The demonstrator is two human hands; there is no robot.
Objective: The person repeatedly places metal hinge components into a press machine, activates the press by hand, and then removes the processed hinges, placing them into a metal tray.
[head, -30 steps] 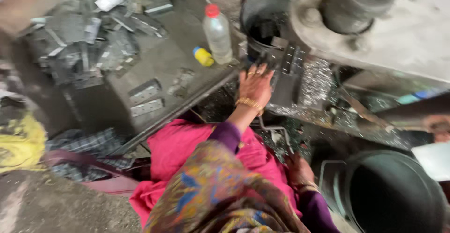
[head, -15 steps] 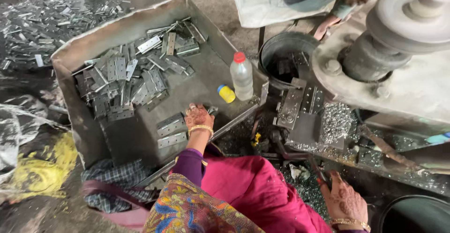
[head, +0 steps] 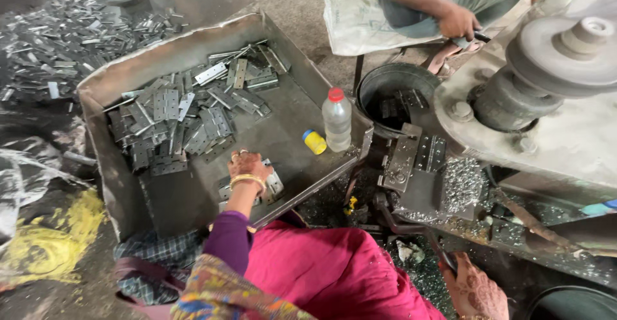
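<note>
- Now the left hand [head: 247,165] presses on hinges [head: 267,186] in the tray [head: 193,198], fingers closing over them.
- Right hand [head: 472,291], beside the tray, grips a lever [head: 440,256].

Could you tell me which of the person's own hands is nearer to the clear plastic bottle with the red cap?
Left. The left hand rests on metal plates in the tray, beside the bottle. The right hand is low by the machine, far from it.

One plastic bottle [head: 337,119], one yellow cap [head: 314,142], one metal tray [head: 193,198], two buckets [head: 385,82], uncounted hinge plates [head: 180,117]
</note>
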